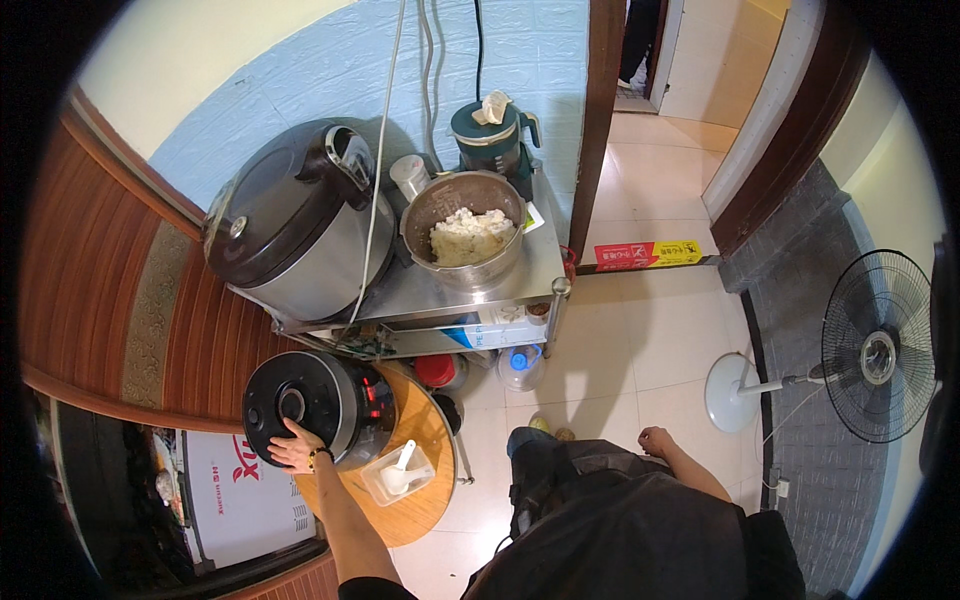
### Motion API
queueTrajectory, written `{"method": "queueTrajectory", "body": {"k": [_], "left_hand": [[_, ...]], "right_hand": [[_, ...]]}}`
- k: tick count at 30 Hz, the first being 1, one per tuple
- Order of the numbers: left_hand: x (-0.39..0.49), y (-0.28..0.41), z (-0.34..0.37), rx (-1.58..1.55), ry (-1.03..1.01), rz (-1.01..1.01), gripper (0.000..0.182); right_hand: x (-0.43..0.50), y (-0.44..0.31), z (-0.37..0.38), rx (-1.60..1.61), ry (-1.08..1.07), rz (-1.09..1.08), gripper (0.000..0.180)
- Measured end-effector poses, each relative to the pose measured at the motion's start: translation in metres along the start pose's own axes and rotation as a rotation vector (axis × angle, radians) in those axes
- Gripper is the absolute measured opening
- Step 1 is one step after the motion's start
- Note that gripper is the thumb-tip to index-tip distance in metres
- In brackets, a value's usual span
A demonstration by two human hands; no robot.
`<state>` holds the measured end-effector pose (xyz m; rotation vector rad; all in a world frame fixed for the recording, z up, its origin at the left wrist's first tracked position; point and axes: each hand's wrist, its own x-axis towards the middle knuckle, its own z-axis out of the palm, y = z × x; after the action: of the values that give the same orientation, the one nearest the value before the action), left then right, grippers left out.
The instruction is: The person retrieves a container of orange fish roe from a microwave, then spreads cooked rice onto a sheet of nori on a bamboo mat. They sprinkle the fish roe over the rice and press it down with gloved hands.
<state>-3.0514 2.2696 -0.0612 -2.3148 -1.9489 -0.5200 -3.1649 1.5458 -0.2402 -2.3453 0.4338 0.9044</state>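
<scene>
My left hand (pixel 296 445) lies with its fingers spread on the black lid of a round electric cooker (pixel 300 405), whose front display glows red. The cooker stands on a round wooden table (pixel 420 502). Beside it on the table is a clear plastic box (pixel 375 486) with a white rice paddle (pixel 399 471) in it. My right hand (pixel 657 442) hangs at my side with its fingers curled, and no object shows in it. On the steel trolley beyond, a metal inner pot (pixel 465 274) holds a mass of white cooked rice (pixel 472 236).
A large rice cooker (pixel 300 217) and a green-lidded jug appliance (pixel 491 139) share the steel trolley (pixel 367 298). A water bottle (pixel 520 369) and a red-lidded jar (pixel 439 371) are on the floor. A pedestal fan (pixel 877 356) stands right, past a doorway with a marked threshold (pixel 646 255).
</scene>
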Motion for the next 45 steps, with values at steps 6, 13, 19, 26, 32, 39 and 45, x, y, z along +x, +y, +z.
{"method": "queueTrajectory", "body": {"k": [6,13,19,26,32,39,45], "left_hand": [[0.000,0.000,-0.001,-0.014,0.010,0.003,0.088],[0.000,0.000,0.001,-0.019,0.016,0.001,0.089],[0.001,0.000,0.001,-0.021,0.010,-0.001,0.089],[-0.001,0.000,-0.002,-0.027,0.012,-0.005,0.088],[0.000,0.000,0.000,0.012,0.007,-0.002,0.089],[-0.001,0.000,0.000,0.004,0.022,-0.003,0.087],[0.000,-0.001,0.002,0.019,0.041,0.004,0.085]], "right_hand": [[0.000,-0.006,-0.001,-0.034,-0.008,0.001,0.031],[-0.002,-0.012,-0.004,-0.060,-0.024,0.039,0.031],[-0.001,-0.013,-0.004,-0.064,-0.029,0.037,0.030],[-0.002,-0.013,-0.004,-0.028,-0.012,0.012,0.029],[0.003,-0.010,-0.005,-0.068,-0.029,-0.009,0.030],[0.004,-0.004,-0.003,-0.057,-0.041,-0.012,0.031],[0.007,0.001,-0.001,-0.056,-0.041,-0.006,0.031]]}}
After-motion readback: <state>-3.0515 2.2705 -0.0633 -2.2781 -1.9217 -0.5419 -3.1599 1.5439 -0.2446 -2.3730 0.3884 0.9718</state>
